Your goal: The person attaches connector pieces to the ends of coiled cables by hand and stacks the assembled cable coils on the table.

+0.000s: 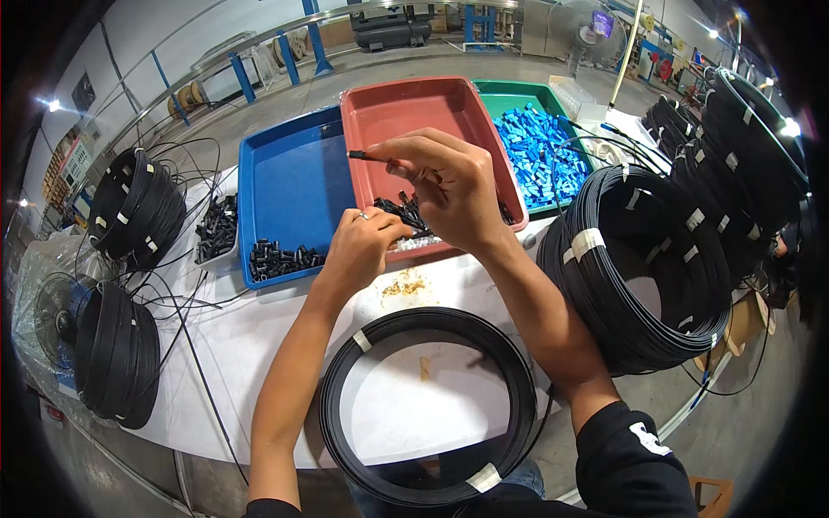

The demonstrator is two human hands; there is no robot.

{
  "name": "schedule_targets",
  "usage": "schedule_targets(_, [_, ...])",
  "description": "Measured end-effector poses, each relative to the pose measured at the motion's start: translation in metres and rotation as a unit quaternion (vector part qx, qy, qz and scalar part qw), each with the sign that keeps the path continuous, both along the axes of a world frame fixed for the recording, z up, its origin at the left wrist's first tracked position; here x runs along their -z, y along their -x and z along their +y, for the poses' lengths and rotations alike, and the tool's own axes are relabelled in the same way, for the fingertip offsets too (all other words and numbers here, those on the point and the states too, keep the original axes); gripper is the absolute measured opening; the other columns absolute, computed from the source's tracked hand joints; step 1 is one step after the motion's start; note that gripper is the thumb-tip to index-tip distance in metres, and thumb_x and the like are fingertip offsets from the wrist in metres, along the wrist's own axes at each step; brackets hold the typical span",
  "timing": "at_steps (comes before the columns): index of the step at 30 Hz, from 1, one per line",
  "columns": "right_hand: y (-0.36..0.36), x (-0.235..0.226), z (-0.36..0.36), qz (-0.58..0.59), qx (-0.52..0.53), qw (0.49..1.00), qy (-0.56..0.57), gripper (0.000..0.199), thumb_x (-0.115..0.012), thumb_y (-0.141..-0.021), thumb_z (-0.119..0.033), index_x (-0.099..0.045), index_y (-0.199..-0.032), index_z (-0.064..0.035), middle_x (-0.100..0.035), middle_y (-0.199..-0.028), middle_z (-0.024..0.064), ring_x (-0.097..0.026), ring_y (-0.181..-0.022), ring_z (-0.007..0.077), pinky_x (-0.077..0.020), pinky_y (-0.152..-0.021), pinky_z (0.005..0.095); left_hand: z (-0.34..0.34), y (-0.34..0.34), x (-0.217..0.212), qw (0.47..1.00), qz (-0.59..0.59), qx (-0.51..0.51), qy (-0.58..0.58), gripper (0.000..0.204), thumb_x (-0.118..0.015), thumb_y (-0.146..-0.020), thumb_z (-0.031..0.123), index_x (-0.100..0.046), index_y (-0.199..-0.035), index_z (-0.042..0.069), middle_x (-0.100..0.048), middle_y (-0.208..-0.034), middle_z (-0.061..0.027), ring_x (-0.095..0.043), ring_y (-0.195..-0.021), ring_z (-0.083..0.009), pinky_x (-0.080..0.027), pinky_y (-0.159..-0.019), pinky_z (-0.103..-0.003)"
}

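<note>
My right hand (453,186) is raised over the red tray (413,112). Its thumb and forefinger pinch a thin black stick-like piece (366,156) that points left. Lower and to the left, my left hand (363,246) is at the near left corner of the red tray, fingers curled in. What its fingertips hold, if anything, is hidden. Beside them in the tray lie black connector parts (399,210) and some small white pieces (414,243). A taped coil of black cable (332,388) lies between my forearms at the table's near edge.
A blue tray (294,186) holds black sleeves (281,261), with a white bin of black parts (216,229) to its left. Blue connectors (540,155) fill the green tray (492,91). Big cable coils (596,285) stand at right, smaller coils (117,354) at left; loose cables cross the table.
</note>
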State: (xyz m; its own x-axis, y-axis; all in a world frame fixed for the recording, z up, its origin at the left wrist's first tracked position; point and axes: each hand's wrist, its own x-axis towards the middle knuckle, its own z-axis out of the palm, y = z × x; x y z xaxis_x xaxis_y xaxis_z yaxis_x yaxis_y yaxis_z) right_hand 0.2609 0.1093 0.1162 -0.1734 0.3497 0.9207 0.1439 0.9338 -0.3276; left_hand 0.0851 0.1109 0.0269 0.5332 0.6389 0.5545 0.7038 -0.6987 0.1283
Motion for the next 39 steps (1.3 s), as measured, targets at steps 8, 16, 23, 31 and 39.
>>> schedule_targets(8, [0.005,0.000,-0.007,-0.027,-0.002,0.999,-0.024,0.031,-0.064,-0.076,0.016,-0.074,-0.099,-0.0028,-0.071,-0.088,0.0128,-0.072,-0.076,0.0253,-0.0580,-0.065,0.0328,0.006,0.000,0.002,0.995,0.076,-0.059,0.006,0.008,-0.072,-0.076,0.009,-0.078,-0.078,0.014,-0.069,-0.097,-0.0005,-0.058,-0.102,-0.0198,-0.031,-0.086,-0.042])
schedule_targets(16, [0.007,0.002,-0.005,-0.027,-0.010,1.000,-0.005,0.033,-0.066,-0.074,0.016,-0.074,-0.100,-0.0029,-0.071,-0.089,0.0127,-0.072,-0.077,0.0252,-0.0581,-0.066,0.0331,0.006,-0.004,0.011,0.994,0.037,-0.098,-0.035,0.011,-0.070,-0.077,0.005,-0.067,-0.068,0.010,-0.065,-0.088,-0.0011,-0.057,-0.095,-0.0212,-0.029,-0.079,-0.043])
schedule_targets(23, [0.003,-0.001,-0.006,-0.039,-0.010,0.999,0.021,0.039,-0.063,-0.073,0.019,-0.074,-0.103,-0.0034,-0.071,-0.091,0.0127,-0.072,-0.080,0.0253,-0.0580,-0.068,0.0331,0.005,0.006,-0.034,0.947,-0.293,-0.020,0.129,0.007,-0.069,-0.086,0.008,-0.071,-0.092,0.005,-0.069,-0.090,-0.0027,-0.060,-0.087,-0.0169,-0.042,-0.082,-0.035])
schedule_targets(31, [0.000,-0.011,-0.014,-0.018,-0.028,0.998,0.045,0.031,-0.062,-0.081,0.017,-0.073,-0.103,-0.0026,-0.072,-0.093,0.0136,-0.071,-0.082,0.0225,-0.0565,-0.069,0.0312,-0.021,0.043,-0.087,0.799,-0.525,0.239,0.171,0.017,-0.064,-0.097,0.015,-0.064,-0.105,0.000,-0.057,-0.102,-0.0043,-0.055,-0.087,-0.0118,-0.043,-0.078,-0.024])
schedule_targets(39, [0.004,-0.010,-0.017,-0.009,-0.081,0.996,0.040,0.028,-0.064,-0.083,0.014,-0.073,-0.104,-0.0028,-0.072,-0.091,0.0133,-0.072,-0.082,0.0212,-0.0561,-0.069,0.0297,-0.027,0.045,-0.089,0.738,-0.554,0.337,0.186,0.020,-0.071,-0.090,0.018,-0.065,-0.103,0.003,-0.058,-0.098,-0.0051,-0.059,-0.078,-0.0152,-0.047,-0.073,-0.028])
